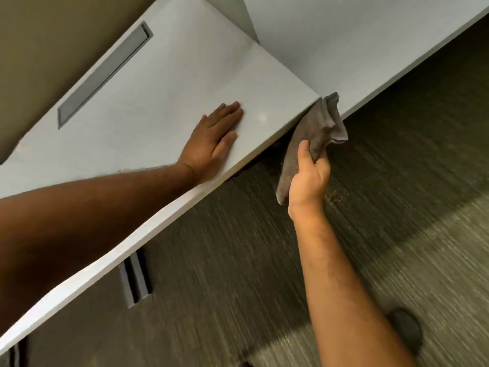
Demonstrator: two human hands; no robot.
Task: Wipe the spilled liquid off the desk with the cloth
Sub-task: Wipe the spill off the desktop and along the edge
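Note:
The white desk (158, 83) runs slantwise across the view. My left hand (214, 140) lies flat on it near its front edge, fingers apart, holding nothing. My right hand (308, 178) is off the desk, just past that edge, and grips a crumpled grey cloth (315, 128). The cloth's upper end touches the desk's corner, where a second white desk (344, 49) meets it. A small pale spot (262, 117) shows on the desktop just right of my left fingertips; I cannot tell whether it is liquid or a reflection.
A long grey cable slot (105, 72) is set into the desk at the back left. Dark striped carpet (264, 260) lies below, with grey desk legs (135, 279) under the edge and a dark shoe (406, 327) at the lower right.

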